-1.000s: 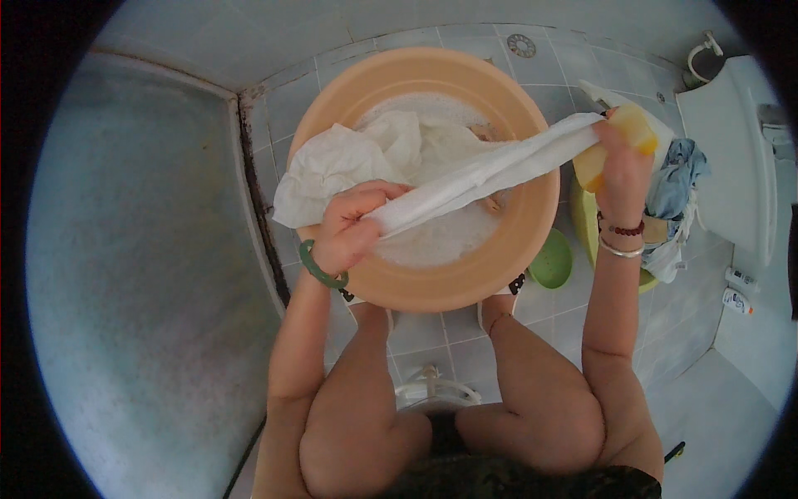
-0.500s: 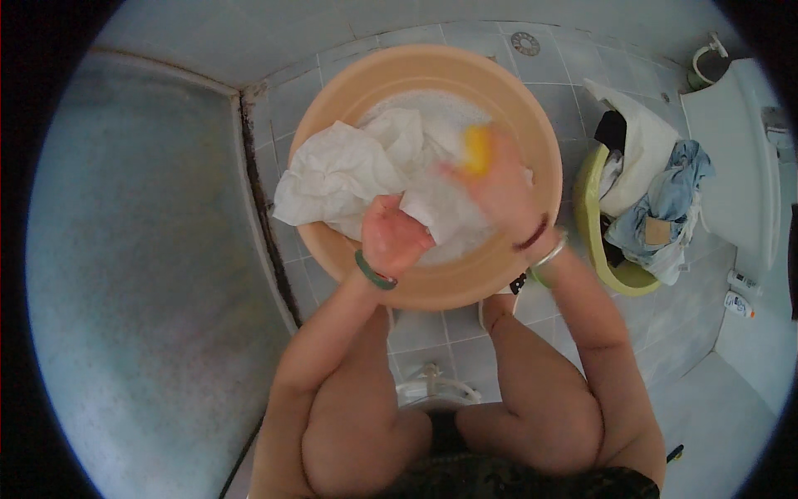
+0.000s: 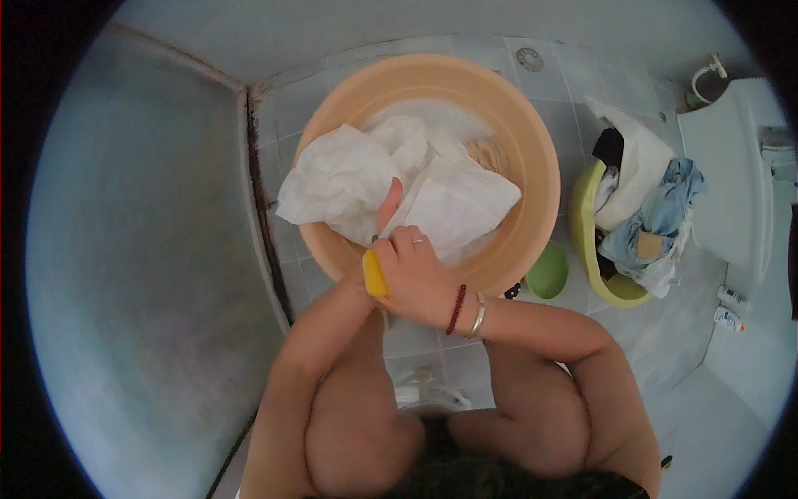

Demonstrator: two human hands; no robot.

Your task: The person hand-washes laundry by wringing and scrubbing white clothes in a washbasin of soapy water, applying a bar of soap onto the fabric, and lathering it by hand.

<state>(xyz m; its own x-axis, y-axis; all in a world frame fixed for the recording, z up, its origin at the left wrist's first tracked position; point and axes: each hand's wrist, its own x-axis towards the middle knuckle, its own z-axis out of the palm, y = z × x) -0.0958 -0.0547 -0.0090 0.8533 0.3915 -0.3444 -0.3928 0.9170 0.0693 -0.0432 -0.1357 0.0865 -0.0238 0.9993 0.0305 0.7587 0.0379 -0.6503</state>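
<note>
My right hand crosses over my left wrist, closed around a yellow bar that looks like soap. Only the outstretched thumb of my left hand shows clearly, at the edge of a white cloth. The cloth lies spread over that hand, and the left fingers are hidden under it and behind my right hand. More bunched white fabric fills the left side of a large peach basin and hangs over its rim. Foamy water shows at the far side.
Beside the fabric, a tan ribbed piece shows inside the basin. To the right are a green bowl and a yellow-green tub heaped with clothes. A frosted panel stands at left; a floor drain lies beyond the basin.
My right hand has swung from the basin's right side to my left wrist, carrying the yellow bar. The cloth over my left hand now lies flatter, and the ribbed piece and green bowl are uncovered.
</note>
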